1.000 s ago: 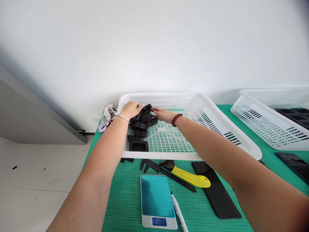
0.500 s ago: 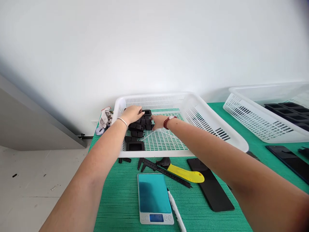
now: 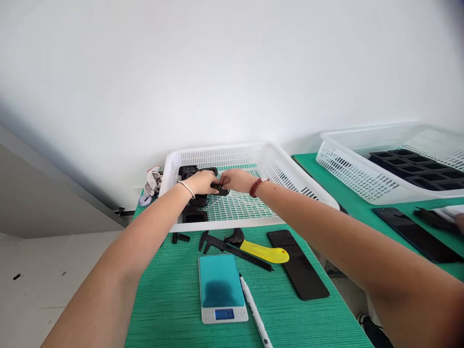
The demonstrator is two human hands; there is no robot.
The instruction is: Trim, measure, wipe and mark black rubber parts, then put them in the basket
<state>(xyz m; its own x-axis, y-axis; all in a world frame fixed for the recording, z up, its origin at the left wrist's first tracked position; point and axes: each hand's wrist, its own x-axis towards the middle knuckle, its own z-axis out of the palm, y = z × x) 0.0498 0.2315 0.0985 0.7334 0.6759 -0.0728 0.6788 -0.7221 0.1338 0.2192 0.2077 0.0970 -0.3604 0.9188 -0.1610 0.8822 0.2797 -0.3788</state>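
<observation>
Inside the near white plastic basket (image 3: 253,222), my left hand (image 3: 203,182) and my right hand (image 3: 235,180) meet over its left half. A small black plastic part (image 3: 224,192) is pinched between the fingertips of both hands. Its exact shape is partly hidden by the fingers. More black rectangular parts lie stacked beneath and beside my left hand, including a frame-like one (image 3: 195,217) in the near left corner.
On the green mat in front lie a caliper (image 3: 235,250), a yellow-handled cutter (image 3: 264,252), a digital scale (image 3: 219,282), a white marker (image 3: 255,311) and a black phone (image 3: 299,266). A second basket (image 3: 380,188) holds black frames. Another person's hand (image 3: 459,223) shows at right.
My right hand has moved in toward my left, and both now grip a black part raised from the pile. The view has shifted slightly to the right.
</observation>
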